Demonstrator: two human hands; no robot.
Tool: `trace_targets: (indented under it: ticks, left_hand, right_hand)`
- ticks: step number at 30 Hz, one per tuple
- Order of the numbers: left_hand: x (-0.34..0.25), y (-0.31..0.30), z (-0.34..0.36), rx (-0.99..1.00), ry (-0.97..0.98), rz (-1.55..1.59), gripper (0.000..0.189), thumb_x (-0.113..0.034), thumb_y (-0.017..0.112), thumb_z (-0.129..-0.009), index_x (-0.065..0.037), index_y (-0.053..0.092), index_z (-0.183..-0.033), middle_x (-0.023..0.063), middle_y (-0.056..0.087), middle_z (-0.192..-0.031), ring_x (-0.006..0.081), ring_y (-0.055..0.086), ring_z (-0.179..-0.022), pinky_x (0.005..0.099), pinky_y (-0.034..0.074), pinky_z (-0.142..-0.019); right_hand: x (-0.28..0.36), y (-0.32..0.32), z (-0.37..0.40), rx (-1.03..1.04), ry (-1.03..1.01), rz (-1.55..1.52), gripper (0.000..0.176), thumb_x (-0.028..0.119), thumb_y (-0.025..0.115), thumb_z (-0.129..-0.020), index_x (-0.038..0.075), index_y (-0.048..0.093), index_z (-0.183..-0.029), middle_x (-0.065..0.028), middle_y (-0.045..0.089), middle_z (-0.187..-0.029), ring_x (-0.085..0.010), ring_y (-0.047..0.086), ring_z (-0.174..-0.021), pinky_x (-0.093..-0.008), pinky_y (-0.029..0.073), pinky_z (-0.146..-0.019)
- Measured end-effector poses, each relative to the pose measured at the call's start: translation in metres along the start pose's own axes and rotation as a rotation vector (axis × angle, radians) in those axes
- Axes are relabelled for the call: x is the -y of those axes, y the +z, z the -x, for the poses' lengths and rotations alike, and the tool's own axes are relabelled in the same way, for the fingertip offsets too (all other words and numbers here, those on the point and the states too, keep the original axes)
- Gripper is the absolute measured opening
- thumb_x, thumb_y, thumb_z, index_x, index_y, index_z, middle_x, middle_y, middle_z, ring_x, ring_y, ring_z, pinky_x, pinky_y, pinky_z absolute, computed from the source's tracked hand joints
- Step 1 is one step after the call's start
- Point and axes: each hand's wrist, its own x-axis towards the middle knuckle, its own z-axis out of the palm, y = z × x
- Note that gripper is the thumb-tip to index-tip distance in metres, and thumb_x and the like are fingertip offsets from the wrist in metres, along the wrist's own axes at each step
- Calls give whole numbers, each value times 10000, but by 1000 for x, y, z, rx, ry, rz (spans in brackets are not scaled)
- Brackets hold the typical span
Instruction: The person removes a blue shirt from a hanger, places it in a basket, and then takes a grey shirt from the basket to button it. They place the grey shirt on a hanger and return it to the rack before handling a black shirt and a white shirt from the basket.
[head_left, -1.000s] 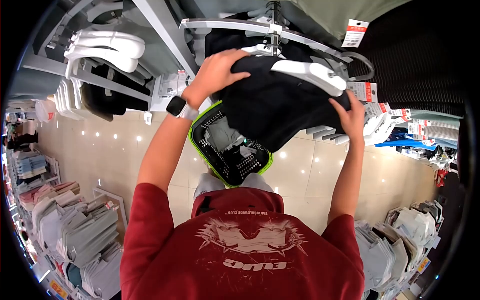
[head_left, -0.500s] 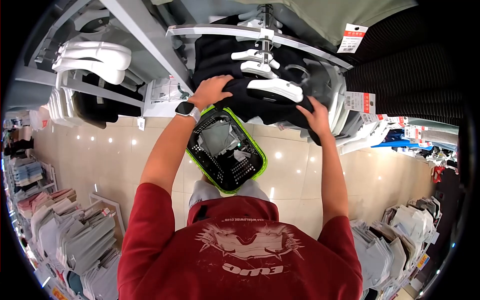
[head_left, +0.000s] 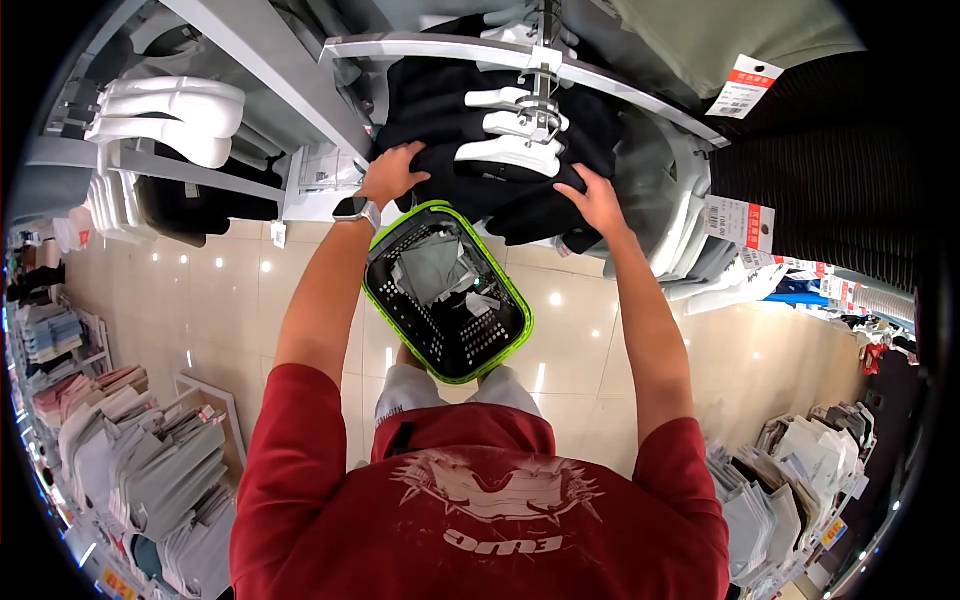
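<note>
A black T-shirt [head_left: 455, 195] hangs on a white hanger [head_left: 512, 155] at the front of the rack. My left hand [head_left: 393, 176] is closed on the shirt at its left shoulder. On the other side my right hand [head_left: 594, 201] pinches the fabric near the right shoulder, with the thumb in front. More dark shirts on white hangers hang close behind it. Below my hands a black shopping basket with a green rim [head_left: 527, 318] contains a folded grey garment [head_left: 432, 268] and a white tag or paper [head_left: 483, 303].
A grey metal rail [head_left: 430, 46] crosses above the shirts. At right hang grey shirts [head_left: 655, 215] and dark striped garments with price tags [head_left: 738, 222]. White hangers [head_left: 170, 115] stick out at left. Clothing racks [head_left: 150, 450] stand behind on both sides of the tiled floor [head_left: 580, 350].
Both hands and the black T-shirt have shifted left and up toward the rack. My right hand has come inward, and the shirt's hanger now sits closer to those behind.
</note>
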Motion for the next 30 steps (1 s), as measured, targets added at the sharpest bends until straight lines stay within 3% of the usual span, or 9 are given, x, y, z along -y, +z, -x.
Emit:
trace_targets:
  ticks: [9, 13, 17, 18, 19, 21, 23, 25, 30]
  left_hand:
    - [37, 8, 23, -13, -133, 48, 687, -234, 785, -652, -39, 483, -1237, 240, 625, -1049, 396, 600, -970, 423, 478, -864]
    - [60, 22, 42, -131, -236, -29, 459, -145, 737, -694, -46, 563, -1107, 211, 656, -951, 396, 617, -902, 468, 492, -801]
    - [73, 34, 73, -147, -473, -62, 261, -238, 682, -776, -58, 643, -960, 182, 672, -886, 375, 633, -866, 441, 508, -749]
    - [77, 39, 83, -179, -495, -76, 231, -284, 666, -793, -93, 668, -923, 168, 677, -823, 368, 644, -819, 432, 516, -711]
    - [80, 45, 95, -177, -505, -80, 231, -284, 666, -793, -93, 668, -923, 168, 677, -823, 368, 644, -819, 432, 516, -711]
    - [87, 56, 121, -295, -615, -84, 143, -239, 645, -798, -126, 684, -876, 163, 674, -782, 371, 647, -774, 447, 519, -683]
    - [102, 73, 150, -346, -659, -114, 121, -187, 584, -804, -155, 701, -802, 183, 663, -771, 386, 643, -749, 451, 524, -664]
    - [107, 84, 176, -362, -740, -136, 133, -210, 579, -808, -156, 701, -803, 177, 664, -777, 387, 642, -748, 448, 525, -663]
    - [130, 168, 244, 92, -748, 148, 170, -224, 550, -823, -143, 696, -855, 157, 678, -850, 358, 653, -798, 453, 523, -716]
  right_hand:
    - [-39, 15, 34, -15, 212, 206, 605, 332, 777, -694, 40, 538, -1166, -237, 633, -1028, -399, 597, -976, -444, 492, -841]
    - [-56, 17, 47, -43, 276, 233, 569, 274, 758, -702, 43, 527, -1168, -239, 632, -1033, -405, 596, -977, -452, 491, -843]
    - [-67, 21, 59, -127, 497, 205, 503, 214, 745, -700, 36, 536, -1121, -244, 633, -1025, -427, 583, -986, -470, 479, -855]
    - [-93, 32, 65, -141, 494, 126, 328, 176, 717, -743, 10, 583, -991, -224, 666, -874, -369, 662, -810, -424, 530, -755]
    - [-105, 37, 72, -132, 491, 122, 328, 176, 717, -743, 10, 583, -991, -224, 666, -874, -369, 662, -810, -424, 530, -755]
    - [-120, 47, 92, -115, 780, -215, 171, 137, 656, -809, -20, 606, -850, -179, 658, -698, -257, 668, -578, -353, 551, -568]
    - [-140, 67, 114, -210, 843, -363, 155, 103, 605, -848, -33, 602, -773, -131, 616, -582, -167, 603, -437, -292, 507, -421]
    - [-151, 88, 142, -200, 909, -415, 135, 81, 562, -855, -29, 610, -795, -130, 624, -600, -188, 613, -460, -310, 506, -403]
    - [-153, 177, 248, -67, 1199, -704, 192, 65, 452, -852, 32, 624, -931, -136, 613, -647, -209, 589, -469, -317, 476, -395]
